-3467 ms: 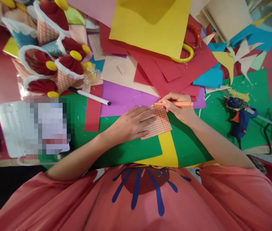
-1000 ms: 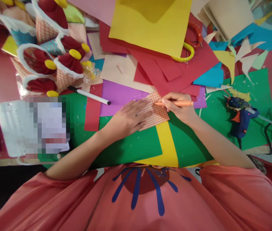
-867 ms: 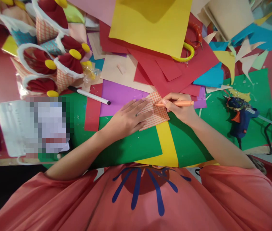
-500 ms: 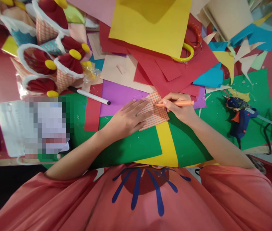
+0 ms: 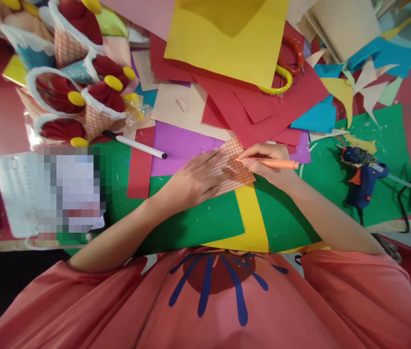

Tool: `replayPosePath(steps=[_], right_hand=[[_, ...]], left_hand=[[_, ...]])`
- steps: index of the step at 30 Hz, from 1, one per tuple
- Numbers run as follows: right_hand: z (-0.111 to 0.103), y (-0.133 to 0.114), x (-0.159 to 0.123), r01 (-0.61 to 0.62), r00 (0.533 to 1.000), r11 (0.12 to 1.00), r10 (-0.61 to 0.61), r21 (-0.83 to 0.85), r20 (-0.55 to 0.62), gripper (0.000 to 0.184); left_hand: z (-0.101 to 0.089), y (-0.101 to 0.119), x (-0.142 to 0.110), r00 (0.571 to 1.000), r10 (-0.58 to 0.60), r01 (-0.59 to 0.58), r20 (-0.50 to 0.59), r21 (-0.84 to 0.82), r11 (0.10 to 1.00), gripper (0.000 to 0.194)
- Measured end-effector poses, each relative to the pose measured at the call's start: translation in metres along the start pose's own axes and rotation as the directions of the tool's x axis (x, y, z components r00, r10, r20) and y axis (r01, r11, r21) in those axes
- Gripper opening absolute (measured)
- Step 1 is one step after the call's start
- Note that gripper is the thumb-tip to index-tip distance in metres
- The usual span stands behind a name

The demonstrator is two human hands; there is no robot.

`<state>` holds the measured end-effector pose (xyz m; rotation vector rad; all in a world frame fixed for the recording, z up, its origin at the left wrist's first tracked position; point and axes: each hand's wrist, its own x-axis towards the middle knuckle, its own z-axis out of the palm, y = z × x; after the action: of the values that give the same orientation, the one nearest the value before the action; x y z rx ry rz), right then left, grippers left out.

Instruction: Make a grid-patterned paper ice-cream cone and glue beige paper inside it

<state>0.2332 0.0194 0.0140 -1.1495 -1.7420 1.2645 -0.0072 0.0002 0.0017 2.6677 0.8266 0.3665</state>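
Note:
My left hand (image 5: 196,179) lies flat with its fingers stretched over a cream piece of craft sheet (image 5: 232,165) and covers its left part. Orange lines run along this piece, and on its right side they cross into a grid. My right hand (image 5: 273,165) grips an orange marker (image 5: 278,163), its tip at the grid near the piece's upper right part. Beneath the piece are green sheets (image 5: 198,218), a purple sheet (image 5: 176,150) and a yellow strip (image 5: 254,213). A white marker (image 5: 138,146) with dark ends rests left of my left hand.
Finished-looking cones (image 5: 71,92) with grid patterns and white rims crowd the upper left. A phone-like object, blurred out (image 5: 78,194), lies at the left. On the right is a blue glue gun (image 5: 365,179). Scissors with yellow and red handles (image 5: 281,82) lie partly under a yellow sheet (image 5: 227,43).
Since the oldest frame, the cream piece has shifted up and left, and more crossing lines show on it. Lately my right hand and the orange marker have moved slightly right and down.

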Motion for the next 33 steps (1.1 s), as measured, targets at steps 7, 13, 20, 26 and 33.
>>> replayPosePath(steps=[7,13,20,26,33], right_hand=[[0.0019,0.0037,-0.0014,-0.079,0.996,0.992,0.084,-0.096,0.042,0.032],[0.0022,0.0042,-0.0005,-0.089,0.995,0.992,0.093,-0.092,0.043,0.032],[0.0017,0.0043,0.0018,-0.121,0.992,0.992,0.120,0.025,0.043,0.025],[0.0019,0.0042,0.0008,-0.068,0.996,0.998,0.069,0.010,-0.048,0.028],[0.0025,0.0010,0.0010,-0.044,0.999,0.996,0.044,-0.074,-0.007,0.034]], left_hand=[[0.0009,0.0002,-0.0006,1.000,-0.027,0.028,0.013,-0.021,0.999,0.044],[0.0009,0.0001,-0.0005,1.000,-0.003,0.003,0.005,0.010,1.000,0.041],[0.0015,-0.0004,-0.0006,1.000,-0.017,0.017,0.011,-0.002,1.000,0.041],[-0.0016,-0.0014,0.0018,0.999,-0.050,0.050,-0.016,0.015,0.999,0.033],[-0.0020,-0.0011,0.0039,1.000,-0.010,0.010,0.003,-0.035,0.999,0.035]])
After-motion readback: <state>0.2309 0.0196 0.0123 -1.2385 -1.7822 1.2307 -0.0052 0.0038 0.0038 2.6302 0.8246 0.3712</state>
